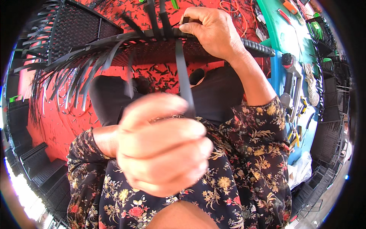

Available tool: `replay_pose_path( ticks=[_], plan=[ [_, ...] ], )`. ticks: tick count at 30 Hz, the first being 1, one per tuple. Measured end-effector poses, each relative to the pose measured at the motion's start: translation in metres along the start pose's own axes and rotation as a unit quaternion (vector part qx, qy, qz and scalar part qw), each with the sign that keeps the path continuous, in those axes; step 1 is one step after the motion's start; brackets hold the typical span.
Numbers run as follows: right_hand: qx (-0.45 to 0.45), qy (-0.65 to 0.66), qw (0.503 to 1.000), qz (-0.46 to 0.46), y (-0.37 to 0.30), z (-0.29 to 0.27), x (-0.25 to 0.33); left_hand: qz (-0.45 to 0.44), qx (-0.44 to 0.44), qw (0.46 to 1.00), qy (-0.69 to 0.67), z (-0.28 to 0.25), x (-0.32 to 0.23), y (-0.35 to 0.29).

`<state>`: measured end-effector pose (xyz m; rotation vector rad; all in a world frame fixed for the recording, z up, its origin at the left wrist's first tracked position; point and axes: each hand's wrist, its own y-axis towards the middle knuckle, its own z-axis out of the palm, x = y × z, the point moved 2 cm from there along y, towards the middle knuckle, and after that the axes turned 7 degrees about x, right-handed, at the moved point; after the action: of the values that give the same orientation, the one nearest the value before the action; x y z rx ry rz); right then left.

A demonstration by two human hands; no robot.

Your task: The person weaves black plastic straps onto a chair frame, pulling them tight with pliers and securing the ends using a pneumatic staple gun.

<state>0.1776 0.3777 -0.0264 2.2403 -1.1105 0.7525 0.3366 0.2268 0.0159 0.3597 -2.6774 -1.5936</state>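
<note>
A black woven panel (148, 52) stands across my lap, its rim hung with several loose flat strips (91, 63). One dark grey strip (182, 68) runs down from the rim to my left hand (164, 149). That hand is closed round the strip close to my chest, blurred by motion. At the panel's top edge my right hand (211, 32) is closed, thumb and finger pinching a short dark strip end (185, 20). The right end of the rim (255, 47) is tightly wrapped in black strip.
Strip offcuts litter the red floor covering (57, 126). Another woven panel (82, 28) with loose ends stands at far left. On the right, a blue-green table (307, 133) carries a power tool (289, 76), pale rope (311, 86) and hand tools. Stacked black woven pieces (42, 164) line the left side.
</note>
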Motion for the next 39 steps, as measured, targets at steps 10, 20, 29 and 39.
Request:
replay_pose_path(
  ticks=[10,20,29,39],
  plan=[
    [0.037,-0.024,0.999,0.025,0.013,-0.006,-0.001,0.104,0.403,0.899,-0.14,0.045,-0.002,0.034],
    [0.182,0.124,0.975,-0.01,0.03,-0.005,-0.024,0.055,0.195,0.975,0.097,0.04,0.09,-0.001],
    [0.243,0.176,0.952,0.053,0.03,-0.009,-0.029,-0.175,0.187,0.954,0.158,0.019,0.128,-0.018],
    [0.239,0.281,0.923,0.111,0.029,-0.003,-0.031,-0.252,0.213,0.935,0.127,0.019,0.125,-0.027]
  ],
)
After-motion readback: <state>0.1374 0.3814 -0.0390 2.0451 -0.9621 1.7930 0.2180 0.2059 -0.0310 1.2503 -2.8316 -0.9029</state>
